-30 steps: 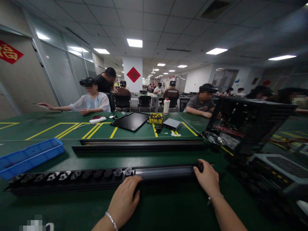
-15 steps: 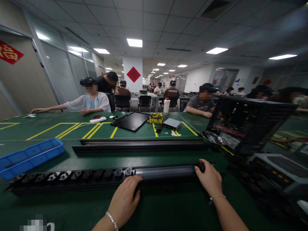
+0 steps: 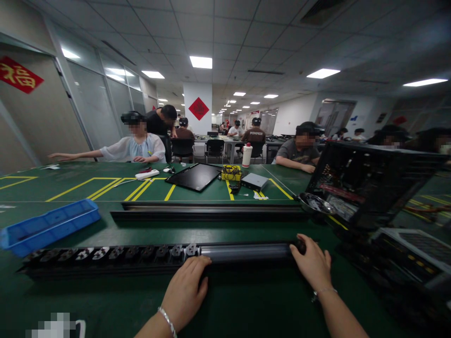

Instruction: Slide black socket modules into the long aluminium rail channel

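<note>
A long black rail (image 3: 243, 252) lies across the green table in front of me. Several dark and grey socket-like modules (image 3: 132, 252) sit in a row along its left part, and its right part is a bare channel. My left hand (image 3: 188, 288) is closed over the rail's near edge, just right of the last module, with the thumb on the near side. At the rail's right end, my right hand (image 3: 313, 263) pinches a small dark rounded piece (image 3: 300, 246), mostly hidden by the fingers. Whether that piece touches the rail I cannot tell.
Two more black rails (image 3: 211, 213) lie behind. A blue bin (image 3: 52, 225) stands left; a metal bowl (image 3: 315, 204), an open computer case (image 3: 366, 183) and a power supply (image 3: 412, 256) crowd the right. Farther back are a dark panel (image 3: 193, 177) and seated people.
The whole view has shifted slightly, with things appearing a little farther right. Both hands keep nearly the same places on the rail. Across the table, a person's hand has moved a little.
</note>
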Motion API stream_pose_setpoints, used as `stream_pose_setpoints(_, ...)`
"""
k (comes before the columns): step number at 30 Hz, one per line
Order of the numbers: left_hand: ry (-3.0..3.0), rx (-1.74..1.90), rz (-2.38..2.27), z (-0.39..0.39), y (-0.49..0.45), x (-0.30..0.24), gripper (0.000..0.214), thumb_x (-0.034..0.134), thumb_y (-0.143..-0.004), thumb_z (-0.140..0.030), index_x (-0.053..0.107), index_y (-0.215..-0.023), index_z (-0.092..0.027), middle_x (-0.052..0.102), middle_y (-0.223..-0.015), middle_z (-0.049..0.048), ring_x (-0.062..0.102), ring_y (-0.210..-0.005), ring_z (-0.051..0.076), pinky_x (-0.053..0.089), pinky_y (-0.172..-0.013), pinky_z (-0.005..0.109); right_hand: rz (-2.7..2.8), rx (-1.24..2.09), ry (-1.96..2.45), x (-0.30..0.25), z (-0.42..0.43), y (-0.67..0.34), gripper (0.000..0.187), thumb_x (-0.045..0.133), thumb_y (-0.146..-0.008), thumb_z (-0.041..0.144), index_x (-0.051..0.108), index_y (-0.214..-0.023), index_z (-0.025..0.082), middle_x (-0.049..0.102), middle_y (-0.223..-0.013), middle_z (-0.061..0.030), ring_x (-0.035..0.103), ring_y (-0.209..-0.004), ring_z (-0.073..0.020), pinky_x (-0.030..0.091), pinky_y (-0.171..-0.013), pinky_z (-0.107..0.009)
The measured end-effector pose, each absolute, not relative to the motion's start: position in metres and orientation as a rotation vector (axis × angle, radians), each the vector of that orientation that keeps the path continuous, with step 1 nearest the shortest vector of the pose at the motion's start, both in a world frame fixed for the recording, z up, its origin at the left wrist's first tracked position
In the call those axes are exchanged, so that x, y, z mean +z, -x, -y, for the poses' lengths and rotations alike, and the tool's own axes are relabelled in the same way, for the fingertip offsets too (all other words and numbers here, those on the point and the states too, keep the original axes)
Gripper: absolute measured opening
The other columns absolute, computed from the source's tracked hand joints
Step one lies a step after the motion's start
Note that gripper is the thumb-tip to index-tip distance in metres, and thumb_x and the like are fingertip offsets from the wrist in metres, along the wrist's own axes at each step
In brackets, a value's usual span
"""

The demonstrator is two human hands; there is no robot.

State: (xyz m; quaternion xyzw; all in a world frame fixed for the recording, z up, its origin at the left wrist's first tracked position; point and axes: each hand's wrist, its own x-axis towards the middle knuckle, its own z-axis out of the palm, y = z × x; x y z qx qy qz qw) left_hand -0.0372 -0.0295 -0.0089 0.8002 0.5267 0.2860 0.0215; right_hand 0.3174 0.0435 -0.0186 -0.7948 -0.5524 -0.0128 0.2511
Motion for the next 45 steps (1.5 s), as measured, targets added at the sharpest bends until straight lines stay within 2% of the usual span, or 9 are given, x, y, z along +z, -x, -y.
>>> stream_pose_setpoints(16,-2.491,0.891,-1.633,0.028,0.037,-0.01,0.039,0.046,-0.075,-0.009,0.052,-0.11,-0.022,0.062,-0.109,0.0034,0.056,-0.104,0.019,0.047,-0.091,0.038,1.446,0.04,2.139,-0.014,-0.045,-0.318,0.046,0.038,-0.077,0.043,0.045,-0.119,0.024,0.057,-0.118,-0.0045,0.048,-0.112,-0.0252,0.017,-0.102,-0.047)
stream_pose_setpoints(24,-2.5,0.888,-1.613,0.028,0.038,-0.01,0.038,0.046,-0.075,-0.009,0.051,-0.111,-0.022,0.062,-0.108,0.0035,0.056,-0.104,0.019,0.047,-0.092,0.038,1.439,-0.02,2.213,-0.01,-0.045,-0.317,0.051,0.04,-0.077,0.043,0.045,-0.123,0.021,0.059,-0.113,-0.0095,0.052,-0.108,-0.0276,0.026,-0.099,-0.044)
stream_pose_setpoints(30,-2.526,0.902,-1.617,0.028,0.038,-0.011,0.039,0.046,-0.074,-0.008,0.051,-0.11,-0.022,0.062,-0.108,0.0034,0.057,-0.102,0.019,0.048,-0.091,0.038,1.428,-0.045,2.193,-0.009,-0.044,-0.317,0.052,0.039,-0.077,0.042,0.045,-0.123,0.02,0.06,-0.108,-0.0095,0.055,-0.104,-0.0278,0.031,-0.096,-0.042)
stream_pose_setpoints(45,-2.511,0.922,-1.612,0.028,0.037,-0.01,0.039,0.046,-0.074,-0.008,0.052,-0.11,-0.023,0.063,-0.108,0.0033,0.057,-0.103,0.019,0.048,-0.091,0.037,1.349,0.084,2.197,-0.004,-0.043,-0.317,0.053,0.04,-0.077,0.04,0.043,-0.126,0.02,0.059,-0.11,-0.0104,0.053,-0.106,-0.0284,0.032,-0.097,-0.043)
